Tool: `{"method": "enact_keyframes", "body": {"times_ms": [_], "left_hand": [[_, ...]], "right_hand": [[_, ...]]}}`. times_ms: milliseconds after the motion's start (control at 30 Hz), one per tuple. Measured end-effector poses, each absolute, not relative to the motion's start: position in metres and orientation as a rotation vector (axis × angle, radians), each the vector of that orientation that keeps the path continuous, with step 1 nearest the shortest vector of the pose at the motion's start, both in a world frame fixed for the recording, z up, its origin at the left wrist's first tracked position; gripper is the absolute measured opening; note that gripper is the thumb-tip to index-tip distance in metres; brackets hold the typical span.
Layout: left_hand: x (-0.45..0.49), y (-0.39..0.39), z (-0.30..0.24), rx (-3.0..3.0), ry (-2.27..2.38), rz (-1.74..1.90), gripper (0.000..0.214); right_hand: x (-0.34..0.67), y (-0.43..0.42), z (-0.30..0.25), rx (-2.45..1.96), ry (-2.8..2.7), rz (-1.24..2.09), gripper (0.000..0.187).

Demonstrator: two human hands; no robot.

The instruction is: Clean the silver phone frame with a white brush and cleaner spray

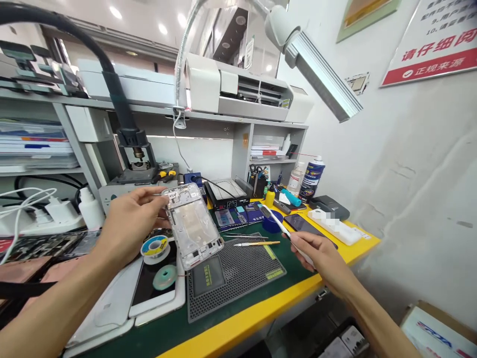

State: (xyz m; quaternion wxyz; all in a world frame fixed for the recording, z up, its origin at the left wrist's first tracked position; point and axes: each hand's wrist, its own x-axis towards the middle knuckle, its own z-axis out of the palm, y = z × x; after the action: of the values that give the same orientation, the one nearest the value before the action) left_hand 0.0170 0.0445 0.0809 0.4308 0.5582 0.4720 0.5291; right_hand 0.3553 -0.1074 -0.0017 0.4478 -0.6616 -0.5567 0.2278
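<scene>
Left hand (pixel 128 223) holds bare phone frame (pixel 193 226) tilted above grey mat (pixel 238 271), fingers pinching its upper edge; right hand (pixel 322 256) fingers closed round white brush (pixel 278 224), head apart from frame; frame looks stripped; brushing seemingly not yet started.

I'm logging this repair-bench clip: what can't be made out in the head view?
All head view.
1. phone frame: far side faces away; left hand covers its upper-left edge.
2. white tool: rear end buried in the right hand.
3. white box: label blurred.
4. wall sign: cut off by top and right edges.
</scene>
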Motion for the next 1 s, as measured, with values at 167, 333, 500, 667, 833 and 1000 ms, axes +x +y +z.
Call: {"method": "enact_keyframes", "body": {"times_ms": [167,333,500,667,833,1000], "left_hand": [[0.008,0.048,0.084,1.341,1.249,1.334,0.037],[0.0,0.05,0.077,1.281,1.278,1.261,0.036],[0.003,0.046,0.056,1.262,1.257,1.086,0.041],[0.029,0.029,0.034,1.297,1.185,0.897,0.042],[0.057,0.015,0.023,1.281,1.15,0.766,0.042],[0.064,0.021,0.018,1.526,1.23,0.594,0.034]], "right_hand": [[0.349,-0.077,0.003,-1.653,-1.62,0.398,0.028],[0.364,-0.059,0.005,-1.706,-1.877,0.378,0.02],[0.375,-0.054,0.002,-1.704,-1.965,0.442,0.021],[0.377,-0.058,0.004,-1.674,-1.919,0.531,0.024],[0.379,-0.076,0.009,-1.643,-1.736,0.69,0.027],[0.367,-0.094,0.003,-1.635,-1.399,0.927,0.044]]}}
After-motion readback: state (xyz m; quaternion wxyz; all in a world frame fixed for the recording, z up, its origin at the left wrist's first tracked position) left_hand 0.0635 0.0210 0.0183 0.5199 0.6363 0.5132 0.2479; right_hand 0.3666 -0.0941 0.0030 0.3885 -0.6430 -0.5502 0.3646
